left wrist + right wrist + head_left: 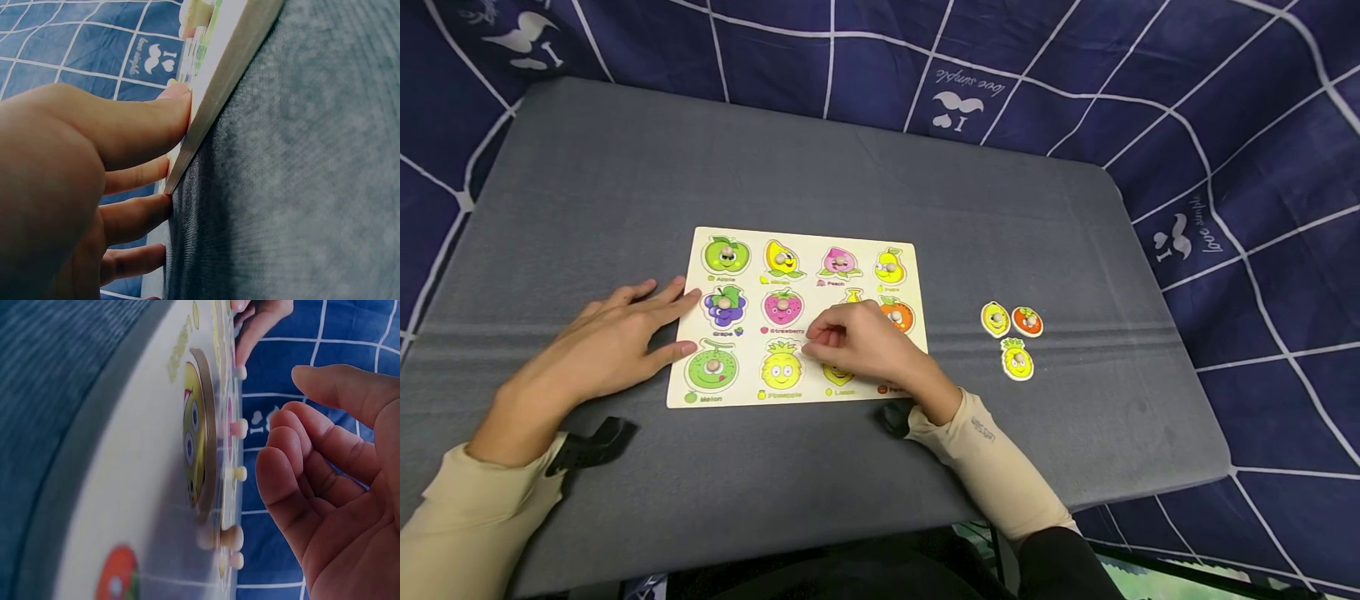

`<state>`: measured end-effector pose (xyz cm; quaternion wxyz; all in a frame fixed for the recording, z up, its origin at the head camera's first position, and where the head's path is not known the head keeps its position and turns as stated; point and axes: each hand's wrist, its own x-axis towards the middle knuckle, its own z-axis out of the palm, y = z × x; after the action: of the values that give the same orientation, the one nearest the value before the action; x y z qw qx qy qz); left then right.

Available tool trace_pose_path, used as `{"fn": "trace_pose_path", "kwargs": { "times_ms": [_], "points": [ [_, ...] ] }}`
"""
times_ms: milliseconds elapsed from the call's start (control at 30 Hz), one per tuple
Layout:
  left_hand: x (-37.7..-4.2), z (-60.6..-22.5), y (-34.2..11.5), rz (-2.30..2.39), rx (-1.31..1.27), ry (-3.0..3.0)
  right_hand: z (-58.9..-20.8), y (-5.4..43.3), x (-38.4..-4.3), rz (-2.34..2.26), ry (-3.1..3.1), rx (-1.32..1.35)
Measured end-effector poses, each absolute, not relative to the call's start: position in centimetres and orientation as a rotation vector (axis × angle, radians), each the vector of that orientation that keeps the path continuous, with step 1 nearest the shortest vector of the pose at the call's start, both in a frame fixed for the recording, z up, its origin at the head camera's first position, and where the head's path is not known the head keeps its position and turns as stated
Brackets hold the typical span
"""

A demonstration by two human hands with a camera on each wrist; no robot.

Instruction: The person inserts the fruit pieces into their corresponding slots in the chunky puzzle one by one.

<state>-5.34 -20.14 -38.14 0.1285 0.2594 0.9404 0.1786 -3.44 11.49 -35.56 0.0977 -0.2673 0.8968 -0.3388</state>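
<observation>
A cream wooden knob puzzle board [748, 321] with fruit pictures lies on the grey table. At its left edge my left hand [602, 337] rests with fingers spread, thumb and fingertips touching the edge in the left wrist view. My right hand [876, 342] hovers over the right half, fingers loosely bent, thumb apart and nothing between them in the right wrist view. It partly covers the banana [853, 295] and the lemon picture [195, 434]. Knobs show on the apple [726, 255], strawberry [782, 308] and melon pieces [711, 367]; the pineapple picture [782, 367] has none.
Right of the board lie three loose knobbed pieces: a lemon [996, 319], a red-orange fruit [1027, 322] and a pineapple [1017, 360]. Dark blue cloth [880, 67] with white grid lines hangs behind and beside the grey table [850, 183].
</observation>
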Motion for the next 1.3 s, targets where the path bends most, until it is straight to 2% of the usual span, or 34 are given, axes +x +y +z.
{"fn": "trace_pose_path", "kwargs": {
  "times_ms": [633,1300],
  "points": [
    [-5.3,-38.0,-20.0,0.521,0.746,2.744,-35.6,15.9,-2.3,-1.215,2.732,-0.609],
    [-5.2,-38.0,-20.1,0.541,0.73,2.733,-35.3,19.4,-1.2,-1.282,2.818,-0.604]
  ]
}}
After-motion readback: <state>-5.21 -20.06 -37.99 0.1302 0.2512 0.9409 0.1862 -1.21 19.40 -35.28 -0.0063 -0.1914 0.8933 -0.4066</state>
